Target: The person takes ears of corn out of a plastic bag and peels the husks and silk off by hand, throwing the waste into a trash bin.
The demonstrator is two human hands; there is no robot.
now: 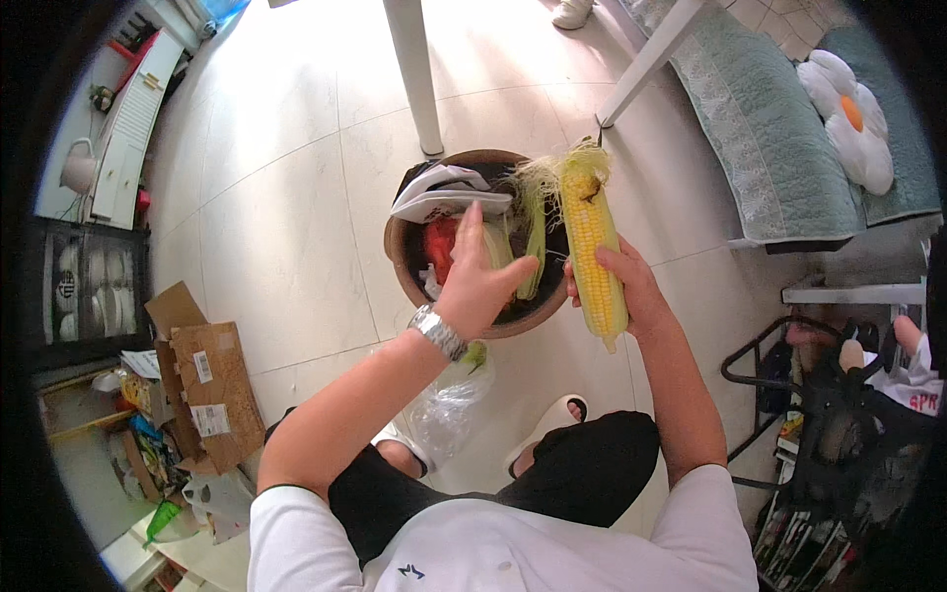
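Observation:
In my right hand [631,286] is an ear of corn [592,252], gripped near its lower end to the right of the bin. Its yellow kernels are bared on the near side, with pale silk tangled round the top and a dark brown spot below it. My left hand [478,276], wearing a silver watch, is over the bin with thumb and fingers apart, holding nothing. A round brown bin [400,252] stands on the floor between my hands. Inside it lie a green husk strip [534,247], a red wrapper [440,242] and white paper [449,192].
A clear plastic bag [449,409] lies between my feet. Pale table legs [412,79] stand beyond the bin. An opened cardboard box [212,385] is at left; a green-covered sofa [760,148] and a black metal frame [760,395] are at right.

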